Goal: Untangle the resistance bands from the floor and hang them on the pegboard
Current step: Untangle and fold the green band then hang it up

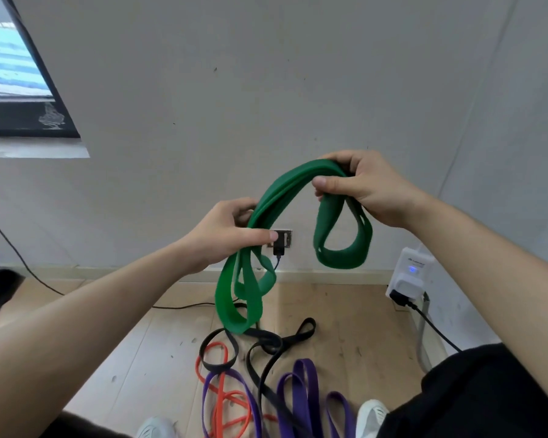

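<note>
A wide green rubber resistance band (268, 197), folded into several strands, is held up in the middle of the frame in front of a plain grey wall (266, 74). The left hand (225, 235) grips it at centre-left, fingers curled round the bundled strands and the thumb laid straight across the front. The right hand (367, 191), higher and to the right, holds the top of the arch, thumb pressed on the front and fingers wrapped behind. From the left hand a cluster of loops hangs down, its lowest bend just above the floor pile; from the right hand a shorter twisted loop hangs free in the air.

Below, on the pale wooden plank floor (345, 327) at lower centre, lie a thin black band (266, 339), an orange band (222, 403) and purple bands (301, 393), crossing over one another. Two white shoes (372, 415) show at the bottom edge. Behind the green loops sits a wall socket with a black plug (280, 240), and a white plug-in adapter (410, 273) with a blue light is at the right. A dark-framed window (19, 90) fills the upper left.
</note>
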`<state>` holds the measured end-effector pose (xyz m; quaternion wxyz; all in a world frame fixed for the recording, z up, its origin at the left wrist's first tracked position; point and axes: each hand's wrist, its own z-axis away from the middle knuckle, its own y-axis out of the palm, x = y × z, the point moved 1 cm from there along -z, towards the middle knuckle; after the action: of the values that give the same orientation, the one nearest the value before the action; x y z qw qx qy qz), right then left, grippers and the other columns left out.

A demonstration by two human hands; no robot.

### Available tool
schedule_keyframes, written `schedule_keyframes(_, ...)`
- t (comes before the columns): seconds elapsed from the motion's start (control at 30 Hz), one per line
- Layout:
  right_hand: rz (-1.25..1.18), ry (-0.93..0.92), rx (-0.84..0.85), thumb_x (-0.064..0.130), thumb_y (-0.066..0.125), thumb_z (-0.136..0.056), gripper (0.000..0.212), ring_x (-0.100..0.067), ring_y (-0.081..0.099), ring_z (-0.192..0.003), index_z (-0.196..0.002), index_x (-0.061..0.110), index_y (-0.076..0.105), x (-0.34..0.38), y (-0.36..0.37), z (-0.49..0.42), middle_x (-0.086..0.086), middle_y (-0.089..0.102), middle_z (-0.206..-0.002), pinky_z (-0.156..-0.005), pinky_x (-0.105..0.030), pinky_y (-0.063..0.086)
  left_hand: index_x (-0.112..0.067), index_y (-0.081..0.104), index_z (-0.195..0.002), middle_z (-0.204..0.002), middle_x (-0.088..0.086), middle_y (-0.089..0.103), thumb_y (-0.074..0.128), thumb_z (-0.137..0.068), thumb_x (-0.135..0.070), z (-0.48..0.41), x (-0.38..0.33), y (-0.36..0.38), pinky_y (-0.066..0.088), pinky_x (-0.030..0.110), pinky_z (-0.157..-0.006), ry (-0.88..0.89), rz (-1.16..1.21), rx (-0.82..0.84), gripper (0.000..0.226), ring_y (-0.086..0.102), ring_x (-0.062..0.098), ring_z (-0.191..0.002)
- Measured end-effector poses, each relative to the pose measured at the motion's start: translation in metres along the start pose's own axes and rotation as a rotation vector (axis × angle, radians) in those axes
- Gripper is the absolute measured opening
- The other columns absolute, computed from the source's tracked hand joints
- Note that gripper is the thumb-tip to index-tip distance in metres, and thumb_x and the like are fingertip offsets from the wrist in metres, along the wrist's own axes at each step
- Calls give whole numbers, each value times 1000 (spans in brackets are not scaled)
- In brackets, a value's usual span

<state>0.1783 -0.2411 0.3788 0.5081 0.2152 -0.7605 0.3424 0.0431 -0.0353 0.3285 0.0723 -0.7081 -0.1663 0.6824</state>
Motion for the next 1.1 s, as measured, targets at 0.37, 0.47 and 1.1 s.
schedule_keyframes(0.37, 229, 264, 418, 14, 79, -83, 32, -22, 69, -105, -112, 9, 67, -27, 25, 8, -9, 72, -108, -98, -40, 54, -4, 74, -105, -83, 2, 77, 78, -82, 0, -6, -13, 0, 53, 17, -67, 56, 101, -27, 24, 70, 10, -71)
schedule_keyframes(0.47, 84, 173, 310, 11, 79, -83, 35, -33, 66, -110, -114, 8, 64, -18, 41, 5, -15, 71, -112, -101, -51, 51, -5, 76, -104, -87, 7, 78, 80, -81, -2, -6, -13, 0, 56, 22, -71, 43, 101, -47, 24, 72, 15, -75)
schedule_keyframes(1.1, 78, -81, 75, 6, 77, -83, 36, -25, 73, -95, -117, 13, 67, 70, 10, -35, -8, 76, -102, -87, -33, 58, -16, 77, -103, -89, 0, 80, 83, -73, -31, -12, -82, -42, 55, 20, -73, 226, -70, -185, 34, 74, 10, -80)
